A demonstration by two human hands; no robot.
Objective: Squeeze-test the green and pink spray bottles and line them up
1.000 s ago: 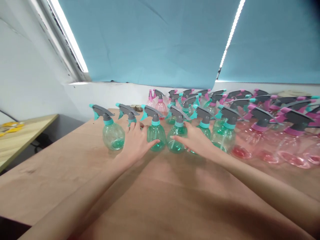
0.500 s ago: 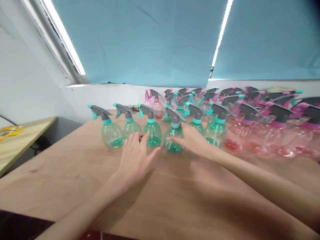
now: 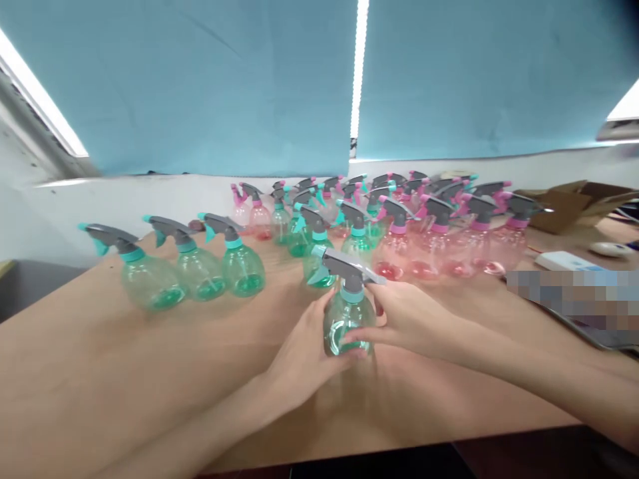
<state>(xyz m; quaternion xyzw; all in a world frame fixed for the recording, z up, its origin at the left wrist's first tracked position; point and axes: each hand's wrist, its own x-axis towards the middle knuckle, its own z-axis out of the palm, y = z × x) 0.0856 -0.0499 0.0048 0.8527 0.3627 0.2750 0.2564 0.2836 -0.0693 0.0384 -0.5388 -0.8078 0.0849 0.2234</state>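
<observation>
A green spray bottle [image 3: 348, 316] with a grey trigger head and teal collar stands out in front of the rows, held between both hands. My left hand [image 3: 308, 350] cups its left side from below, fingers wrapped round the body. My right hand [image 3: 407, 318] grips its right side, fingers curled across the front. Three more green spray bottles [image 3: 197, 266] stand in a line to the left on the wooden table [image 3: 124, 366].
Behind the held bottle stand several green bottles [image 3: 312, 243] and several pink spray bottles [image 3: 449, 236] in rows. A cardboard box [image 3: 574, 203] and a white device [image 3: 566, 261] lie at the right. Blue blinds [image 3: 224, 86] hang behind.
Both hands have closed on one green bottle and drawn it toward me out of the front row. The view has swung to the right.
</observation>
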